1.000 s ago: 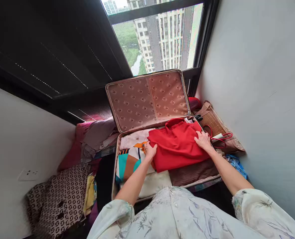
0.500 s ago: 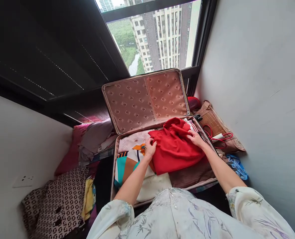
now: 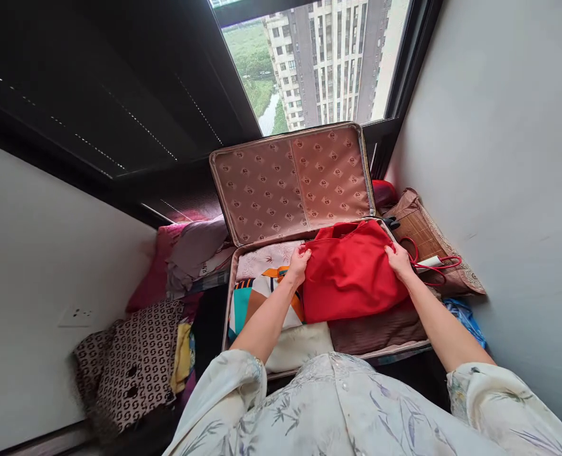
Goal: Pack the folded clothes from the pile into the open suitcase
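Here red garment (image 3: pixel 352 272) hides suitcase (image 3: pixel 228 297) contents, both hands' fingertips.

My view: loose pale cream blouse, faint grey-lilac leaf and bamboo print, small round buttons down front. Short sleeves ending above elbows, forearms bare. Left hand (image 3: pixel 300 261), right hand (image 3: pixel 399 260): no rings, no gloves seen.

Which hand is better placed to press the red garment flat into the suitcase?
Probably the right hand: it rests on the red garment near the suitcase wall, while the left hand only grips its edge.
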Tool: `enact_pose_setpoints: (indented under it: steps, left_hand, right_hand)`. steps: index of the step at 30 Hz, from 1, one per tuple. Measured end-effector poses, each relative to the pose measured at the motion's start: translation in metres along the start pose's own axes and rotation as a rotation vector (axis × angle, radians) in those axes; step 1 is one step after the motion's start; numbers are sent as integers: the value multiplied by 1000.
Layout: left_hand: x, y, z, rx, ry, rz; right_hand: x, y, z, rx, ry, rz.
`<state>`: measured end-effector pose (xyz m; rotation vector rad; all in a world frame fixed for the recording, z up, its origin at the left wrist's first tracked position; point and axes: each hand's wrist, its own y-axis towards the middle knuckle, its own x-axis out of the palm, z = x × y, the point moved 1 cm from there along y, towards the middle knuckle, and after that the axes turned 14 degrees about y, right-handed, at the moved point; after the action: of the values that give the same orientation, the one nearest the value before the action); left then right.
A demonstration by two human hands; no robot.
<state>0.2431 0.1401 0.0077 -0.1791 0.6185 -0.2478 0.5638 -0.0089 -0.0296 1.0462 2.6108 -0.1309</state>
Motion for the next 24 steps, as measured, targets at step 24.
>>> enact_pose_setpoints:
  steps: [24]
  left_hand:
    - [22,-112,-56,516,798,-182]
  right_hand:
    - [26,-35,41,-18,-663,-158]
